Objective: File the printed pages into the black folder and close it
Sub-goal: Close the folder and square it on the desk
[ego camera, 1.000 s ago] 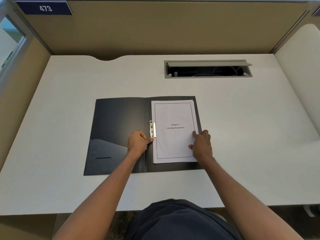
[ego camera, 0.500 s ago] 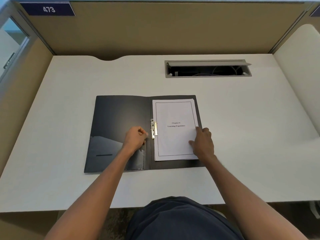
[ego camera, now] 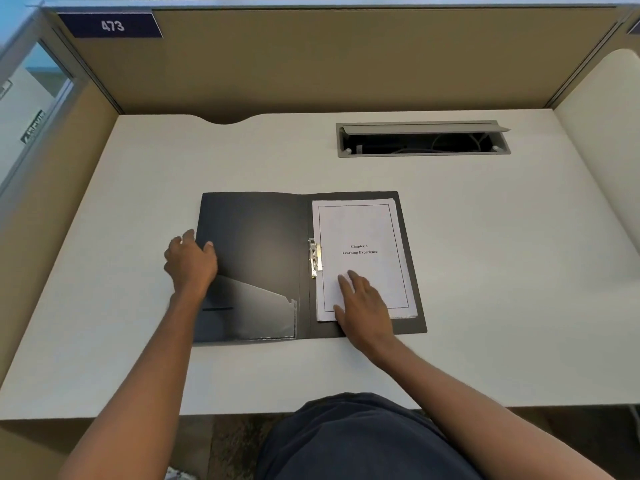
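Note:
The black folder [ego camera: 256,244] lies open and flat in the middle of the white desk. A stack of printed pages [ego camera: 360,233], titled "Chapter 6 Learning Experience", rests on its right half, held at the left margin by a metal clip [ego camera: 314,257] beside the spine. My left hand [ego camera: 189,260] grips the outer left edge of the folder's left cover, thumb on top. My right hand [ego camera: 363,306] lies flat, fingers apart, on the lower part of the pages. A clear pocket [ego camera: 256,317] sits at the bottom of the left cover.
An open grey cable tray [ego camera: 422,138] is set into the white desk [ego camera: 502,271] at the back right. Tan partition walls [ego camera: 311,60] enclose the back and left side, with a "473" label [ego camera: 112,26] top left. The desk's front edge is near my body.
My left hand has moved from the metal clip leftward to the outer edge of the left cover. My right hand has slid from the pages' right edge toward their lower middle.

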